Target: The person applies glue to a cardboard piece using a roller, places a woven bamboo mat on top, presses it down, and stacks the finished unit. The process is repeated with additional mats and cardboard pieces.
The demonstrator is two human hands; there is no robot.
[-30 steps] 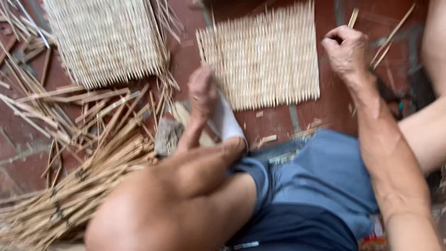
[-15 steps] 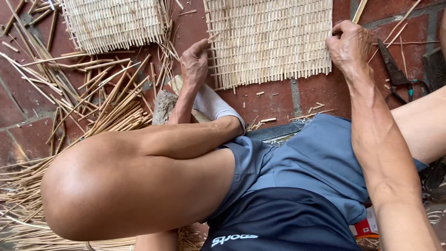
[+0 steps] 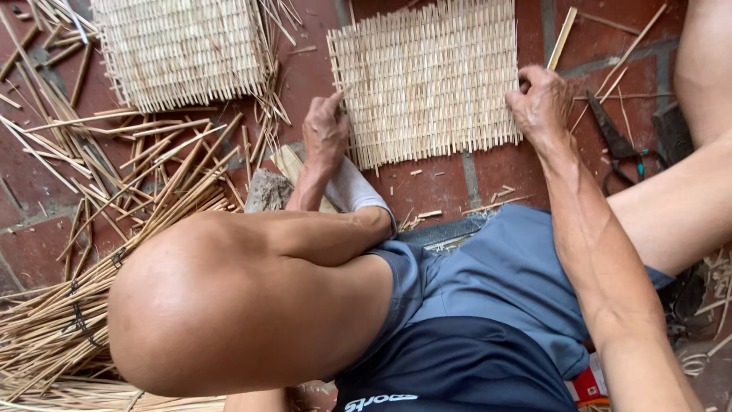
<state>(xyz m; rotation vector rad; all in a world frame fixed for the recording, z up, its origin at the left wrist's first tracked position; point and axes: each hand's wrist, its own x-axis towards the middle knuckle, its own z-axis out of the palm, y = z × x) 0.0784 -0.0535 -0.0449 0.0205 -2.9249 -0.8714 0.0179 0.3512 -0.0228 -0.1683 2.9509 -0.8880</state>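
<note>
A woven bamboo mat (image 3: 427,76) lies flat on the red brick floor in front of me. My left hand (image 3: 324,133) grips its left edge near the lower corner. My right hand (image 3: 540,103) is closed on the mat's right edge near the lower right corner. I sit low with my bare left knee (image 3: 198,305) raised in the foreground and blue shorts (image 3: 496,305) below.
A second woven mat (image 3: 179,49) lies at the upper left. Loose bamboo strips (image 3: 130,168) and tied bundles (image 3: 53,328) cover the floor on the left. Dark shears (image 3: 614,141) lie right of the mat. My right leg (image 3: 686,191) extends at the right edge.
Both hands have moved onto the nearer mat's edges: the left from the floor beside it to its left side, the right down to its right side. The view has shifted slightly.
</note>
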